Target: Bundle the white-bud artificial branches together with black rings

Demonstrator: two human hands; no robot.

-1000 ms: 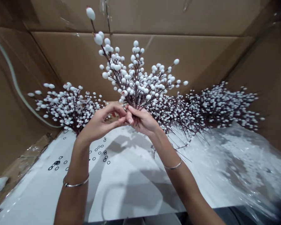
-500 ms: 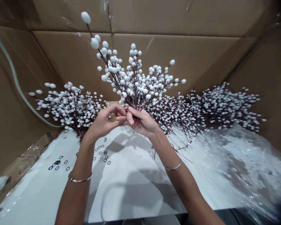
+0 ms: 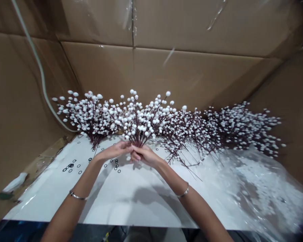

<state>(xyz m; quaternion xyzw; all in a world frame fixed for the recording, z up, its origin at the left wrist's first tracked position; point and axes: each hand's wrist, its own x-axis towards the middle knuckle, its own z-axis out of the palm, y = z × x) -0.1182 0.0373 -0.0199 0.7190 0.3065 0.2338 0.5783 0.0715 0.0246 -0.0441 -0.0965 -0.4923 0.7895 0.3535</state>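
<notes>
Left hand (image 3: 112,151) and right hand (image 3: 146,156) lower, white berry spray (image 3: 138,122) sunk down, tips now level with neighbouring sprays (image 3: 88,116)

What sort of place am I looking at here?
Probably a workshop or packing bench: cardboard sheets line the walls, artificial white-berry sprays lie heaped by plastic sheeting, and small black rings are scattered on a white surface.

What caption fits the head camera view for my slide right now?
Left hand and right hand grip a white-berried artificial spray above a white board, brown cardboard wall behind.
</notes>
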